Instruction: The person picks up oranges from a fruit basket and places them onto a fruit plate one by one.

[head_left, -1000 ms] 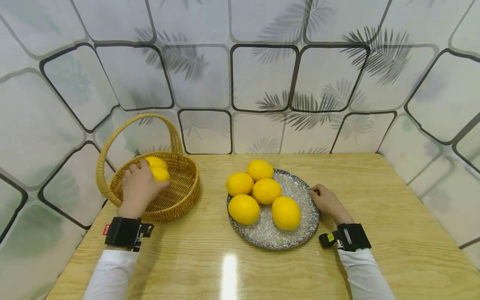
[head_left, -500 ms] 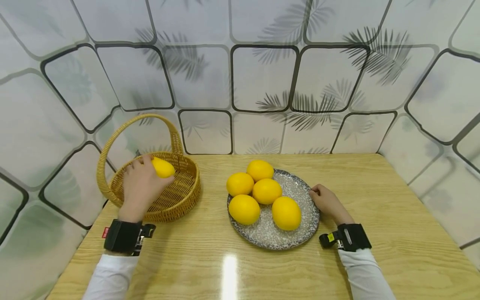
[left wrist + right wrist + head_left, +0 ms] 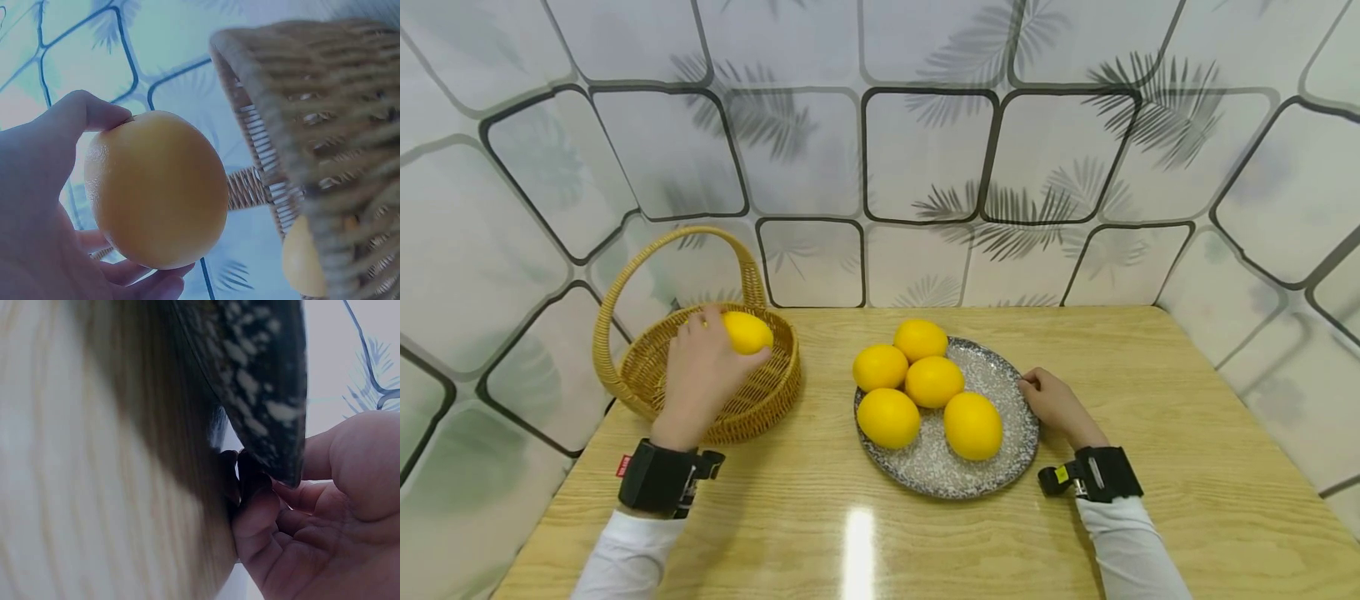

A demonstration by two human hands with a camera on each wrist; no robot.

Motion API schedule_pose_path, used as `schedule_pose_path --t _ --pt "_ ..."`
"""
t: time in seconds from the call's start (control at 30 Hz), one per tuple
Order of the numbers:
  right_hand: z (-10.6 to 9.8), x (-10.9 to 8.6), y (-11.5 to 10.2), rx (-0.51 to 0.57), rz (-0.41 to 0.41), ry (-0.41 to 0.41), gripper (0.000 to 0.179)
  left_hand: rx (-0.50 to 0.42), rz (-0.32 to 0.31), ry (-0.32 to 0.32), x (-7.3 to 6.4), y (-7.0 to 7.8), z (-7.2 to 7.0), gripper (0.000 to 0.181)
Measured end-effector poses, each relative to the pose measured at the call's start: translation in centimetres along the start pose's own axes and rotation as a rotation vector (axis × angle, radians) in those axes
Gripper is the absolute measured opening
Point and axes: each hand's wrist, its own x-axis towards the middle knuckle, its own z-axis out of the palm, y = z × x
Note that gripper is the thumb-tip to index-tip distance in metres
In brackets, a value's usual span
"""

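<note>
Left hand (image 3: 702,379): thumb and fingers curled round one yellow fruit (image 3: 750,332), held up over the wicker basket (image 3: 752,423). Left wrist view shows a second yellow fruit (image 3: 303,262) inside, partly hidden by the weave. Right hand (image 3: 1058,410): pinching the near-right rim of the speckled grey plate (image 3: 996,371), fingers below, thumb above. Plate carries five yellow fruits (image 3: 934,382), mostly bunched on its left and far portion; one sits nearer the front right. Both wrists: black straps (image 3: 658,477) above white sleeves (image 3: 1138,550). Basket left of plate, apart, handle upright; both on the wood-grain table (image 3: 940,550). Beyond: pale wall covering (image 3: 925,158), dark-outlined blocks, grey fronds.
</note>
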Motion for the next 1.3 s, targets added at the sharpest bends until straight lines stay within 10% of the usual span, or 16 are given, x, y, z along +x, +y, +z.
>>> schedule_pose_path --t 1.3 --pt "-0.2 -0.1 -0.1 -0.003 -0.006 -0.004 0.037 -0.044 0.352 -0.071 -3.3 9.6 3.8 0.076"
